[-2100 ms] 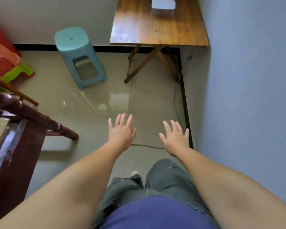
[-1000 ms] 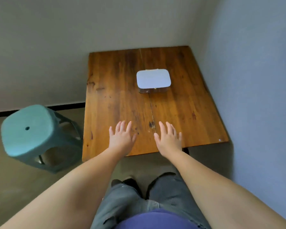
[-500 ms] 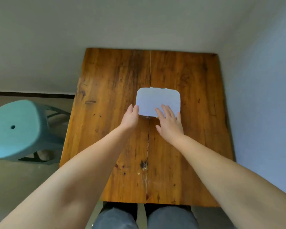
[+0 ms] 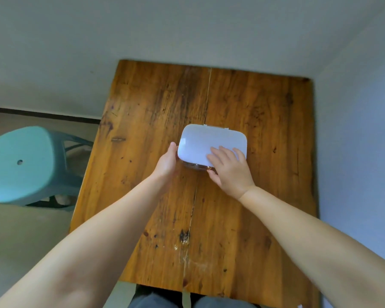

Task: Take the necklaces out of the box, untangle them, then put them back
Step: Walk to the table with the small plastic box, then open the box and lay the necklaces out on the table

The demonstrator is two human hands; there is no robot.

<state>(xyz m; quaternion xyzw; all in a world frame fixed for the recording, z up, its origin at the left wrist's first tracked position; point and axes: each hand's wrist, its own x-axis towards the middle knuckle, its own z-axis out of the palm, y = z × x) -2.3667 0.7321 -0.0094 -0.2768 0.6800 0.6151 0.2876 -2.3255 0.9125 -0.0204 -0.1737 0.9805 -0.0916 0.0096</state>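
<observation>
Now 2 hands on 1 shut box [image 4: 206, 141].

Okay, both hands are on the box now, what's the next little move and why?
Probably lift the lid. The box sits shut on the wooden table, the left hand braces its left side, and the right hand lies over the lid's near edge, thumb by a small gold clasp. No necklaces show yet.

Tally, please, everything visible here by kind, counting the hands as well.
Hands: 2, left and right
Box with white lid: 1
Wooden table: 1
Teal stool: 1
Total: 5
</observation>
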